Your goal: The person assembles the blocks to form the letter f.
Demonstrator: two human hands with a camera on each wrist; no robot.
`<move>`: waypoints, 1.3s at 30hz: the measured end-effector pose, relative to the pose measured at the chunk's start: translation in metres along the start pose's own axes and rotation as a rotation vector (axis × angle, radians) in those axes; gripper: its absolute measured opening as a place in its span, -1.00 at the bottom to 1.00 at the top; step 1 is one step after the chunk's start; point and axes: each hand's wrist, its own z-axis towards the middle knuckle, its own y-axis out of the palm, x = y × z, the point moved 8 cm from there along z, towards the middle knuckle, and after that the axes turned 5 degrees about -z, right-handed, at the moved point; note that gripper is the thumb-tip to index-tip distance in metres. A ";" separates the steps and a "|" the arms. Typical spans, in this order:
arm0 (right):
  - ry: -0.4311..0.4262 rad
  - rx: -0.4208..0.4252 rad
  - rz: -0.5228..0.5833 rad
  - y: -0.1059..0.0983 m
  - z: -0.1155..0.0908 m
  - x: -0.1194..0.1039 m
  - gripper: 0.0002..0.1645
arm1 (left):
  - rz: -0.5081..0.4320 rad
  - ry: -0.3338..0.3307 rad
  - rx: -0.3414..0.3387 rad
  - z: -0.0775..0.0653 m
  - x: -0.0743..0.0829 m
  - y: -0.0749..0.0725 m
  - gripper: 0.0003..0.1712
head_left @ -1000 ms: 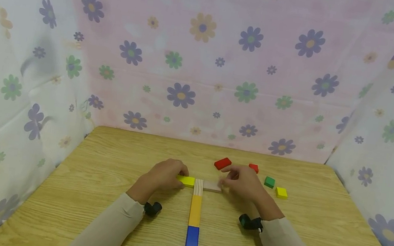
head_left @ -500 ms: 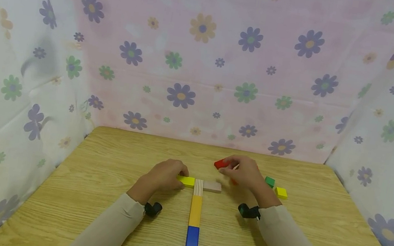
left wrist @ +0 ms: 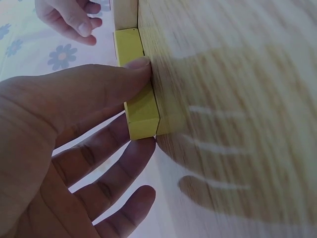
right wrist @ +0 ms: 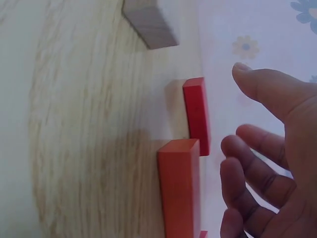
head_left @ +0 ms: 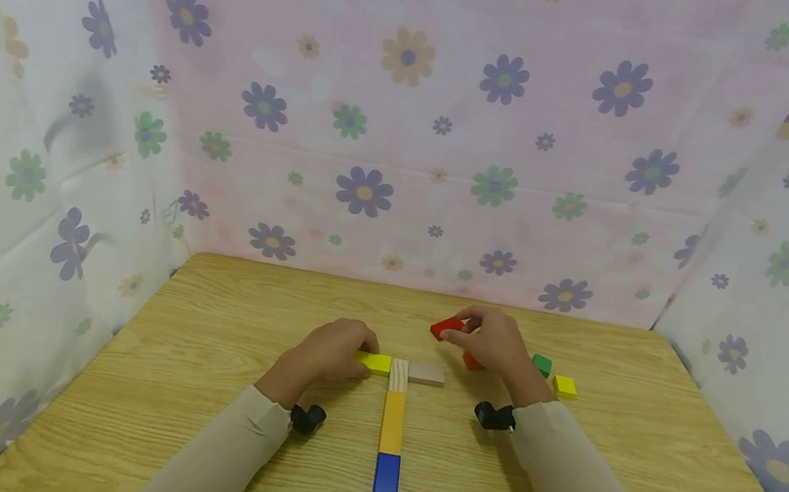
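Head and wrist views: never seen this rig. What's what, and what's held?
No machine: these are a person's bare left hand and right hand. The head view comes from a head-worn camera looking forward and down; each wrist view comes from that wrist, close on its hand.

On the table, blocks form a T: blue block nearest, then amber block and striped wooden block, with long yellow block and greyish block flanking the far end. Off the T lie a red block, orange block, small green block and small yellow block.

The left hand pinches the long yellow block. The right hand is open at the red block; its wrist view shows no grip.
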 end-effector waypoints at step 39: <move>0.190 -0.012 -0.208 0.010 0.009 0.015 -0.07 | -0.005 -0.034 -0.001 0.001 -0.001 0.002 -0.66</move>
